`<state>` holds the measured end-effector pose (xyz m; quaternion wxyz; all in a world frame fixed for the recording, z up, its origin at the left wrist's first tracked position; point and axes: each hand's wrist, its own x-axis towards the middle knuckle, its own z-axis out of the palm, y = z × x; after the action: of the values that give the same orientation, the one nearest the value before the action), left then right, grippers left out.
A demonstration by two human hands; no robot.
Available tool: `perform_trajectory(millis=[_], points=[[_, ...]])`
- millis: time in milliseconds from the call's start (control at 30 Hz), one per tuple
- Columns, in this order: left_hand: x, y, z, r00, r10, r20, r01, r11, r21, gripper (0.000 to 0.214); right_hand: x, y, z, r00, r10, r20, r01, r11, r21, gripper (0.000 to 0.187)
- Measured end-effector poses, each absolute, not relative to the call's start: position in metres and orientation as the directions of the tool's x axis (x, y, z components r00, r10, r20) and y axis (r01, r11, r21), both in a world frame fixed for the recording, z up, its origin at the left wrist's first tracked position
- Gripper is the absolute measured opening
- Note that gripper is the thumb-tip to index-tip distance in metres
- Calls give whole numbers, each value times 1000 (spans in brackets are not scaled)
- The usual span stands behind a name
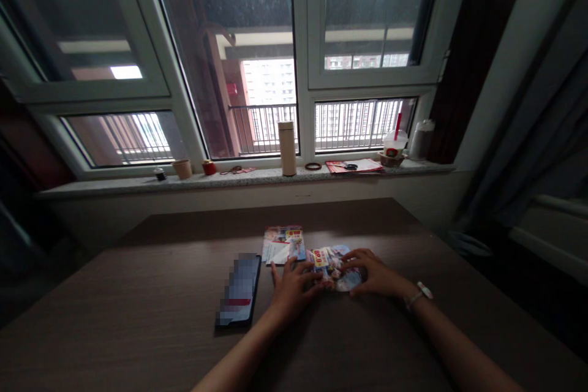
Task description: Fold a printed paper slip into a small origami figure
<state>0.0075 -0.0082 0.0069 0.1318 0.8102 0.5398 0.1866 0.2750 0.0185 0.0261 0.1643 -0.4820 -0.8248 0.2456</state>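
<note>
Paper point(331, 274) between both hands point(294, 288)

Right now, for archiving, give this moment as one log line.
left hand: rounded flyer, left side; right hand: same flyer, right side; rectangular flyer: beyond left hand; smartphone: left of hands

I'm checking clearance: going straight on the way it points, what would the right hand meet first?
Most likely the colorful printed paper in front of the right hand; depth is unclear, so they may already be touching.
</note>
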Motion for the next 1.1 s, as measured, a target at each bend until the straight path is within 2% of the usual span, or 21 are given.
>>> perform_trajectory(millis=[233,333,500,733,967,1100], points=[[9,-10,9,337,925,175,820,-380,429,35,275,18,25,-479,876,60,690,417,-592,33],[10,-11,10,333,923,194,819,-385,426,34,274,19,21,-450,887,102,677,414,-609,26],[7,-11,9,354,910,216,807,-414,421,37,270,20,16,-402,900,171,659,414,-628,28],[9,-6,6,276,926,259,833,-364,416,31,266,20,17,-327,930,169,691,357,-629,34],[13,-4,6,212,937,278,846,-318,428,66,254,21,12,-229,945,233,740,324,-589,33],[16,-7,10,244,925,291,855,-347,386,52,251,23,5,-199,942,269,751,323,-576,32]])
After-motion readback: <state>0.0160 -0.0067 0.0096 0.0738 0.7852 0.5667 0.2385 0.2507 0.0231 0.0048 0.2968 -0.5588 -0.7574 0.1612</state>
